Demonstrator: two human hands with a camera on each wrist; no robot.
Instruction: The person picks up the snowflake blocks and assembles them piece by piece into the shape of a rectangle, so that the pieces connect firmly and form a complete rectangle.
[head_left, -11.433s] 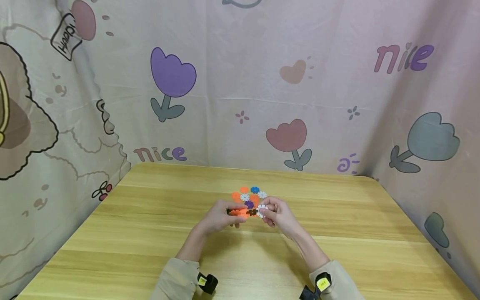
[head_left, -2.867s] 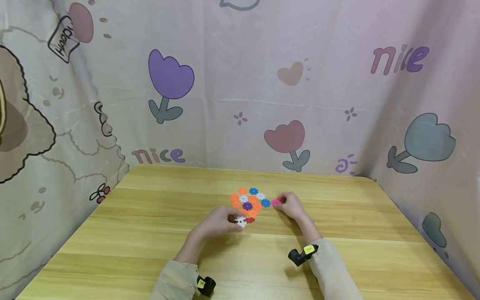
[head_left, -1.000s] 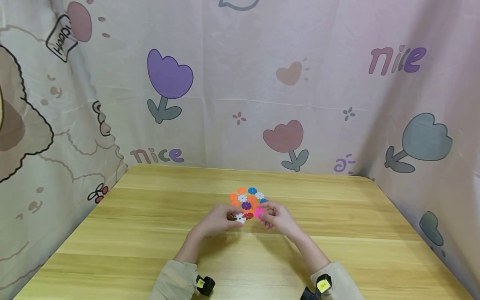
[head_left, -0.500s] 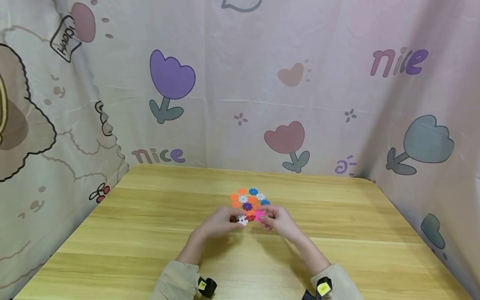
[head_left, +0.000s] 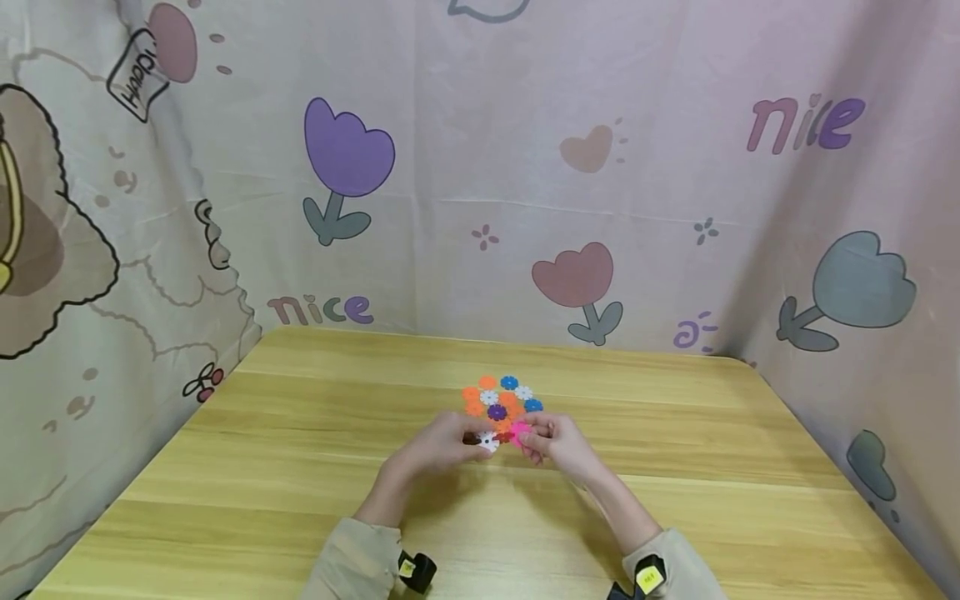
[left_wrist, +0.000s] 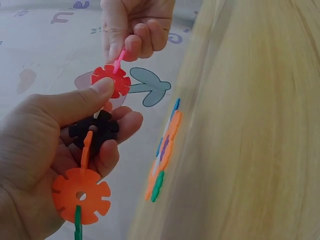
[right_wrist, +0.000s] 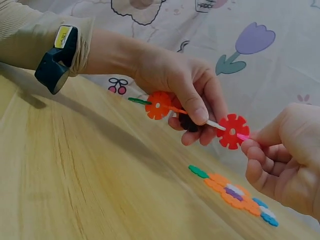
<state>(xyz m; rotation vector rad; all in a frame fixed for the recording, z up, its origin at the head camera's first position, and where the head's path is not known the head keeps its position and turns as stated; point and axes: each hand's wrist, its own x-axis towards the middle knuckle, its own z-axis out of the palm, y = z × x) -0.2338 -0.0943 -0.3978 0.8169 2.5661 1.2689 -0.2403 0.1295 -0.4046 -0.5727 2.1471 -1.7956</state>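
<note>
Chain of multicoloured notched plastic discs [right_wrist: 186, 123] sits just below centre in the head view, held up off the yellow wood-grain table [head_left: 240, 467]. Left hand [head_left: 441, 443] grips it, pinching its white notched plastic disc [head_left: 488, 442]. Change I see: about 3 s ago right hand [head_left: 564, 448] had the pink notched plastic disc [head_left: 519, 433] out right of the flat pile [head_left: 508, 400]; now it pinches that disc against the red notched plastic disc [right_wrist: 233, 131]. I read that as 1 more link joining; can't tell if slots are seated.
</note>
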